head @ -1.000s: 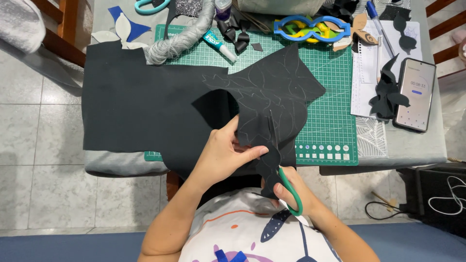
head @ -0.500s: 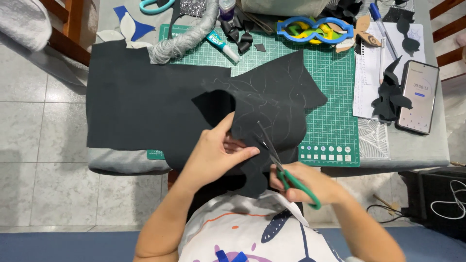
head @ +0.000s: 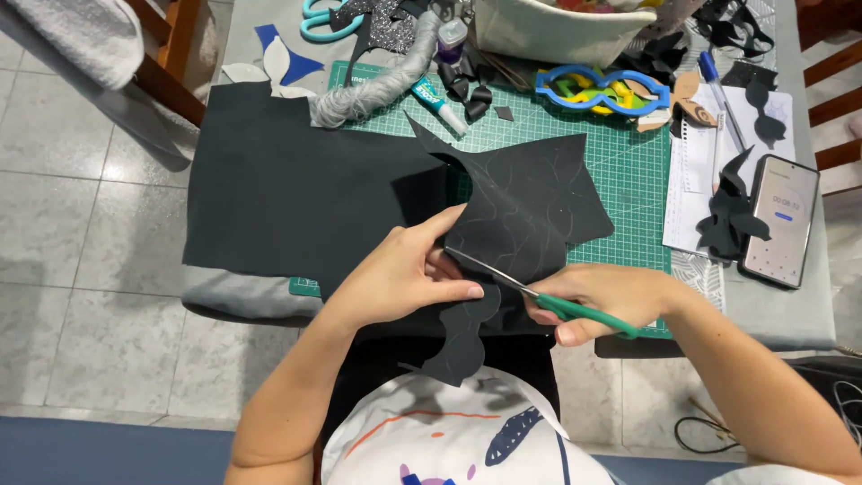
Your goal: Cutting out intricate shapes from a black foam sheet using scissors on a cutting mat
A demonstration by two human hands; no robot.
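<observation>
My left hand (head: pixel 404 274) pinches a black foam sheet (head: pixel 530 207) with faint drawn outlines, thumb on top near its lower left edge. My right hand (head: pixel 597 301) grips green-handled scissors (head: pixel 539 292) whose blades point left into the sheet, just right of my left fingers. A wavy cut strip (head: pixel 458 337) of the black sheet hangs down below the blades toward my lap. A larger black sheet (head: pixel 296 189) lies flat to the left, partly under the one being cut.
A green cutting mat (head: pixel 628 171) covers the table. At the back lie a grey fibre bundle (head: pixel 377 85), a glue tube (head: pixel 435 99), teal scissors (head: pixel 319 18), a blue mask shape (head: pixel 602 90) and a basket (head: pixel 557 36). A phone (head: pixel 781 233), paper and black cutouts (head: pixel 727 216) sit right.
The scissors have turned from pointing up near my lap to pointing left into the sheet. My right hand has risen to the table edge, and the sheet has rotated and shifted.
</observation>
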